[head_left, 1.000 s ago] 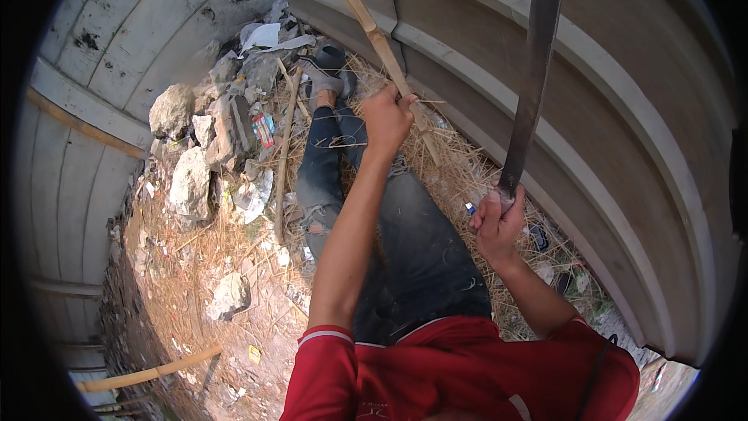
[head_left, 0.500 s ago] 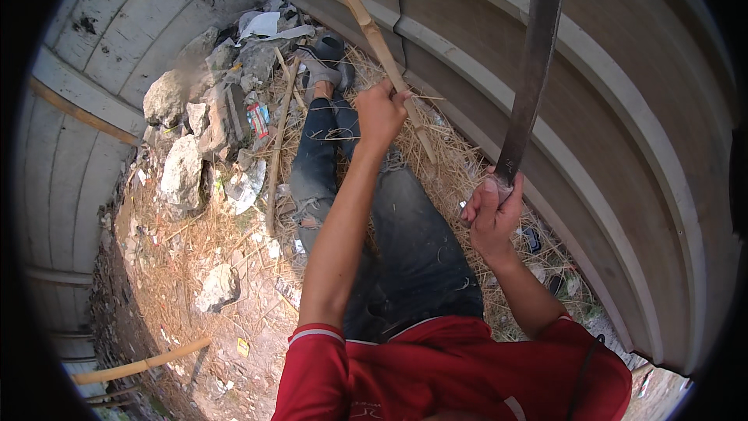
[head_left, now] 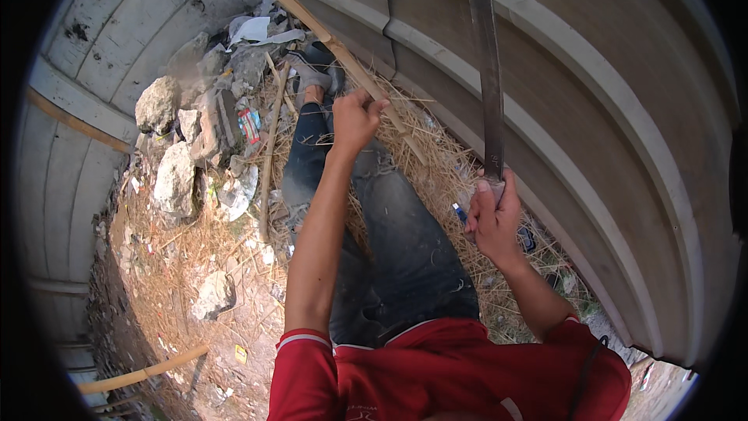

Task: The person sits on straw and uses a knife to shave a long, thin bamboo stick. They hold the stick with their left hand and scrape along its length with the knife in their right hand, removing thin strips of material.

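Observation:
My left hand (head_left: 357, 120) is closed around a long bamboo pole (head_left: 343, 54) near its lower end. The pole slants up and to the left, out past the top edge, and its lower tip hangs over straw beside my knee. In my right hand (head_left: 494, 214) is the handle of a machete (head_left: 487, 70), whose long dark blade points upward with its tip near the top edge. Blade and pole are apart. The grip itself is mostly hidden by my fingers. My outstretched legs (head_left: 405, 234) in worn dark jeans lie beneath both hands.
A corrugated metal wall (head_left: 592, 125) rises close on the right. Rocks (head_left: 175, 175) and litter lie to the left, by a thin stick (head_left: 273, 148). Straw (head_left: 413, 125) covers the ground around my legs. Another bamboo piece (head_left: 144, 370) juts in at lower left.
The bamboo pole's upper part has swung left, with my left hand shifting slightly left and down. The machete has turned from leaning right to nearly upright, its tip moving left.

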`<action>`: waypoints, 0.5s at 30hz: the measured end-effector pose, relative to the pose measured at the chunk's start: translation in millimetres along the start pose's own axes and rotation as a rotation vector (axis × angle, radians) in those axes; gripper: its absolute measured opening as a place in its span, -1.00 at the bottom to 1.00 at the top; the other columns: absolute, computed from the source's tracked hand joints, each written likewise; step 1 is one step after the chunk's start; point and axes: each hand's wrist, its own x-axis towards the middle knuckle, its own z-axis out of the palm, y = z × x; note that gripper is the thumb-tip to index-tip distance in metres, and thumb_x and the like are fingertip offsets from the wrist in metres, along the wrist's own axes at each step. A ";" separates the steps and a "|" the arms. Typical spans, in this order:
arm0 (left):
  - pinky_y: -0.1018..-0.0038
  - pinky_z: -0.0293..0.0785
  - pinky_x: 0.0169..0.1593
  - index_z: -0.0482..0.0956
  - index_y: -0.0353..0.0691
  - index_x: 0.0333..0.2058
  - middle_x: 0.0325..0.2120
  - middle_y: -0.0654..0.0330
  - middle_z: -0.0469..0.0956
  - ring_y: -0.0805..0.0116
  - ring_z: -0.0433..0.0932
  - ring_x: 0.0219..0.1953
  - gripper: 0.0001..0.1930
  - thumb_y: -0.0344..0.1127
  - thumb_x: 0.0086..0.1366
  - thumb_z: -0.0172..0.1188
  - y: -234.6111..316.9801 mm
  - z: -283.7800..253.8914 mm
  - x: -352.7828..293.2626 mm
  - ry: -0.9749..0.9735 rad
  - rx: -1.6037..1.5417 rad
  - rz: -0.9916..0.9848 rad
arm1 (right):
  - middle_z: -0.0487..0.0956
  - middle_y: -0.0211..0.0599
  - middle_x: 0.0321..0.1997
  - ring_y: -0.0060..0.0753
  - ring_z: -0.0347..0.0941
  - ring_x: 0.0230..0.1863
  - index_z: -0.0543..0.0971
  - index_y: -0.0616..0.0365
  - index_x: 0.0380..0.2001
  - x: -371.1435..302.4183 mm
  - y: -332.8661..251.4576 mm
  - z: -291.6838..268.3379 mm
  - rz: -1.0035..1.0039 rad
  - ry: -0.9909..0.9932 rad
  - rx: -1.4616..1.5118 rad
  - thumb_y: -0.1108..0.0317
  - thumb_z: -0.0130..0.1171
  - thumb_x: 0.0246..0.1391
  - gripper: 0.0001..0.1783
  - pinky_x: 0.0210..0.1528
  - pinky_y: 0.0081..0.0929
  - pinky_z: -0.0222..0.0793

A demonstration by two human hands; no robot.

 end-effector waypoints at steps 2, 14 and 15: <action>0.32 0.52 -0.37 0.76 -0.26 -0.30 -0.56 -0.03 0.66 0.13 0.67 -0.53 -0.87 -0.41 0.15 0.40 3.4 2.9 4.0 -0.004 -0.010 0.030 | 0.34 -0.48 -0.62 -0.69 0.24 -0.76 0.39 0.14 -0.07 -13.8 51.4 -9.8 -0.065 -0.057 -0.249 0.16 0.11 0.42 -0.72 -0.77 -0.54 0.20; 0.34 0.53 -0.38 0.74 -0.30 -0.32 -0.58 0.00 0.66 0.14 0.67 -0.54 -0.87 -0.41 0.15 0.40 -3.9 2.8 1.3 0.008 -0.025 0.063 | 0.37 -0.45 -0.59 -0.69 0.27 -0.73 0.40 0.21 -0.05 0.3 9.7 -11.1 -0.064 0.066 -0.031 0.20 0.08 0.42 -0.72 -0.70 -0.59 0.24; 0.34 0.53 -0.38 0.73 -0.30 -0.32 -0.58 0.00 0.66 0.14 0.67 -0.54 -0.87 -0.41 0.14 0.41 0.3 7.7 3.7 0.016 -0.041 0.091 | 0.37 -0.45 -0.58 -0.69 0.26 -0.73 0.40 0.20 -0.04 -7.1 39.1 -9.7 -0.132 0.087 -0.101 0.19 0.09 0.42 -0.71 -0.71 -0.61 0.24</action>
